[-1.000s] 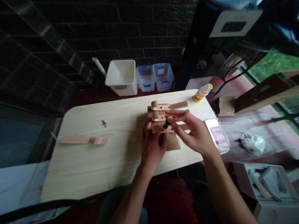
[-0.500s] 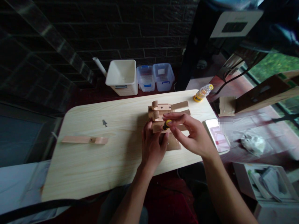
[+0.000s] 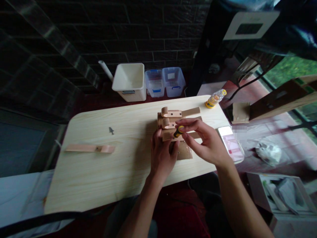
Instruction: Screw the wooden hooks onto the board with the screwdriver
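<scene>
A wooden assembly (image 3: 184,152) with several parallel slats lies on the pale table (image 3: 86,178). Its upper slats (image 3: 172,113) have curled left ends and dark screw holes. My left hand (image 3: 162,158) grips the near left side of the assembly, around the third slat. Above that slat, the fingers of my right hand (image 3: 204,140) are closed on the handle of a yellow and black screwdriver (image 3: 178,132), which tilts down toward the slat. The screwdriver's tip is too small to make out. Dark screws (image 3: 111,130) and a separate wooden slat (image 3: 90,148) lie to the left.
A clear bottle-shaped case (image 3: 215,98) with yellow ends stands at the table's far right corner. A phone (image 3: 230,143) lies at the right edge. Beyond the table are a white basket (image 3: 130,79) and two clear bins (image 3: 155,83). An open box (image 3: 284,195) is at lower right.
My right hand and the screwdriver handle have shifted slightly to the right, and the handle leans more. My left hand stays in place on the assembly.
</scene>
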Tool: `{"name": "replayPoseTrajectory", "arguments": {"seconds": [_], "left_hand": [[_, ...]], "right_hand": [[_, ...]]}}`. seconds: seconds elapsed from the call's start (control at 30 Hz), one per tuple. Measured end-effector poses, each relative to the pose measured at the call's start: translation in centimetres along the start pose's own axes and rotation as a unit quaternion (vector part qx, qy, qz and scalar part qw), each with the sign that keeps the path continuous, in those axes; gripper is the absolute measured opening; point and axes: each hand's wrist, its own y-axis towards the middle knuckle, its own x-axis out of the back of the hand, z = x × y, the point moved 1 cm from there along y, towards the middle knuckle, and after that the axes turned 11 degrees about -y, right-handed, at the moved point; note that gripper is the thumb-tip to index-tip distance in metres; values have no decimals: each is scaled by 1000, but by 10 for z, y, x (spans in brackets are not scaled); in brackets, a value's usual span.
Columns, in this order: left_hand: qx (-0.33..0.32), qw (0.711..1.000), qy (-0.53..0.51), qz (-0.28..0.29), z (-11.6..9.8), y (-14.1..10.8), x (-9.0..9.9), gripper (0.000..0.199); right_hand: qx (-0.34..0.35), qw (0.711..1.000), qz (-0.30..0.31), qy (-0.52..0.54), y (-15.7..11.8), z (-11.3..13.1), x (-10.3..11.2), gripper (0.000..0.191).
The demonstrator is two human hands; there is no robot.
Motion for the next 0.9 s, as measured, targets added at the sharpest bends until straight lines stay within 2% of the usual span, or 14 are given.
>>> {"name": "replayPoseTrajectory", "arguments": {"seconds": [0.27,0.47,0.67,0.9], "left_hand": [[3,1000,-5,2,-2,1,2,36],[0,1000,-6,1,-1,0,1,38],[1,1000,-5,1,0,0,1,35],[-4,1000,-8,3,-1,1,1,39]], "right_hand": [[20,999,-16,-23,3,0,0,6],[7,1000,8,-16,0,2,-1,10],[19,999,-11,-29,3,2,-1,8],[19,999,11,-26,2,5,-1,13]]}}
